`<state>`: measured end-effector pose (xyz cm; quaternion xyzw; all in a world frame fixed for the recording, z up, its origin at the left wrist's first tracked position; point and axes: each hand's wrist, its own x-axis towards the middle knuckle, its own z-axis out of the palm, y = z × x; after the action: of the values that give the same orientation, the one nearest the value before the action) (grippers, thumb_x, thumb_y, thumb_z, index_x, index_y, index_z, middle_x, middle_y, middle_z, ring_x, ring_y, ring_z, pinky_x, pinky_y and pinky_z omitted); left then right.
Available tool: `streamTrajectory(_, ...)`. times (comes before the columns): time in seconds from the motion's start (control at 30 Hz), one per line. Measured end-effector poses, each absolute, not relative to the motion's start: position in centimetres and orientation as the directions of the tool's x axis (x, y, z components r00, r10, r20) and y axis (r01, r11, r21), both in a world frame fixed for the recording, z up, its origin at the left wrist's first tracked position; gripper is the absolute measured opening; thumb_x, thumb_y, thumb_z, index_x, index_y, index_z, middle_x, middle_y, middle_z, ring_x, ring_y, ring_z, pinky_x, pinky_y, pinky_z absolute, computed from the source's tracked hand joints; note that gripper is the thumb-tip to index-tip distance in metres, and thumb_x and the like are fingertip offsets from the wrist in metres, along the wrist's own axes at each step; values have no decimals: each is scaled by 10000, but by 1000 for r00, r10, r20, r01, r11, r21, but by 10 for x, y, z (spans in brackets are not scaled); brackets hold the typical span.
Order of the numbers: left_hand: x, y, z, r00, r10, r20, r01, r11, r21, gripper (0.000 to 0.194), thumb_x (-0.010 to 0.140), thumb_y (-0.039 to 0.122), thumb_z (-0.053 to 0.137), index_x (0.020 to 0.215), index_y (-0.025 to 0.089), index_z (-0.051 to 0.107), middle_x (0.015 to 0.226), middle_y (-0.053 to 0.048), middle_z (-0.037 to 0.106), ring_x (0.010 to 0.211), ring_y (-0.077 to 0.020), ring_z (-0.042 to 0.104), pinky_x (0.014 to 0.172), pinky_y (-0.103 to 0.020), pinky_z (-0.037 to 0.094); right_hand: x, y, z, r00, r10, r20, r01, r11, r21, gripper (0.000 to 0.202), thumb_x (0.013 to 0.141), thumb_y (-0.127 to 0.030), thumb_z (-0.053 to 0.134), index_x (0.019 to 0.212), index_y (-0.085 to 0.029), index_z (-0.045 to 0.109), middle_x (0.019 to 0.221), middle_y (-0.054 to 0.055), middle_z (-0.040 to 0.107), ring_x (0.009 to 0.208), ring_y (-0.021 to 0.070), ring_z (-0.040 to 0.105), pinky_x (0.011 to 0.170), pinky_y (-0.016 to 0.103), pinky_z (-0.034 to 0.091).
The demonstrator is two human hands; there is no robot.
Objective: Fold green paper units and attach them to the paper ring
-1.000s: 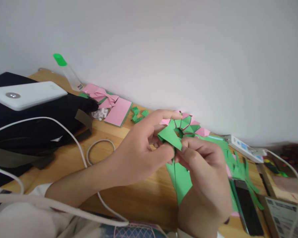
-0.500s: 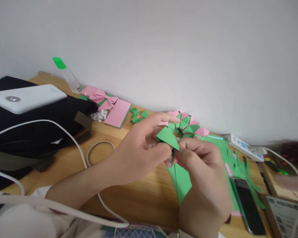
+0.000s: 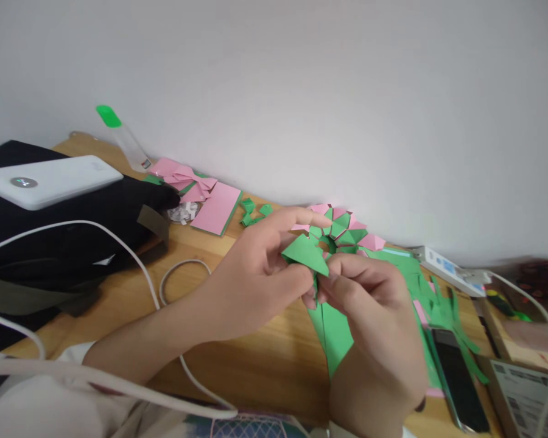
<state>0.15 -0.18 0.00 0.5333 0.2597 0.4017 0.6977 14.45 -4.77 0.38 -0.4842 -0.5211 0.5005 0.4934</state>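
Note:
Between my two hands is a small folded piece of green paper [image 3: 305, 252], its upper face a pointed triangle. My left hand [image 3: 260, 274] pinches its left and lower side with the thumb, while the index finger stretches out above it. At the paper's right corner, the thumb and fingers of my right hand [image 3: 369, 298] are closed on it. Just behind lies a ring of folded green and pink paper pieces [image 3: 340, 225], partly hidden by my left index finger. Green paper sheets [image 3: 335, 331] lie beneath my right hand.
Pink paper [image 3: 217, 207] and small green folded pieces [image 3: 251, 213] lie near the wall. A power bank [image 3: 55, 176] rests on black cloth [image 3: 73, 237] at left. At right are a phone [image 3: 459, 377], green strips [image 3: 442, 310] and a power strip [image 3: 450, 271]. White cables [image 3: 119, 240] cross the desk.
The folded green paper has shifted slightly left and tilted a little between my fingers. Both hands keep their grip almost in place.

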Motion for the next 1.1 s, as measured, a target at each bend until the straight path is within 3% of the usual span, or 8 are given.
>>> streamTrajectory(0.27,1,-3,1,532,844,77,-253,71,965,407,700,-29,484,1012,190,627,771,45,642,551,-67,623,533,-171,557,145,-47,4,4,1000,21,68,21,-997,250,735,-80,550,511,-186,588,510,-43,608,510,80,571,492,186,447)
streamTrajectory(0.67,0,-6,-4,508,853,116,-221,-1,975,452,715,-20,502,1081,218,621,1092,2,660,625,-68,646,534,-170,562,144,-48,5,18,999,45,119,43,-992,256,723,-67,537,501,-187,580,502,-51,600,505,72,546,482,180,422)
streamTrajectory(1.1,0,-4,-5,538,835,120,-264,31,964,471,710,-39,492,1095,201,619,884,25,673,616,-75,639,551,-166,561,145,-49,3,22,999,37,46,35,-998,265,720,-47,518,521,-201,601,477,-62,502,463,59,471,443,181,370)
